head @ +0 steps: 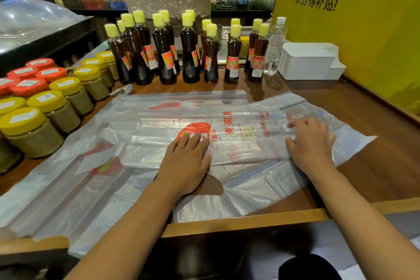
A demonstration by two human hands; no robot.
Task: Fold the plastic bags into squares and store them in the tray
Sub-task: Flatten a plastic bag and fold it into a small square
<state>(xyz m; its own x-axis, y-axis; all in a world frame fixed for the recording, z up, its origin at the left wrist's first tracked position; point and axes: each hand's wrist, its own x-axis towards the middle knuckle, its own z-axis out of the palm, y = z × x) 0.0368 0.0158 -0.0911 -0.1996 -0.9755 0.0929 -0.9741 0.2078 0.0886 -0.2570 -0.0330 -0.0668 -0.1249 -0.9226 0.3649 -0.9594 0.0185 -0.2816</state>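
Several clear plastic bags with red print lie spread over the wooden table. The top bag is folded lengthwise into a long strip across the middle. My left hand presses flat on its left part, fingers straight over the red logo. My right hand rests flat on the strip's right end, fingers pointing left. More bags lie loose underneath at the left and hang over the front edge. A white rectangular tray stands at the back right by the yellow wall.
Dark bottles with yellow caps stand in rows along the back. Jars with yellow and orange lids crowd the left side. A clear water bottle stands beside the tray. The table's raised wooden front edge runs below my arms.
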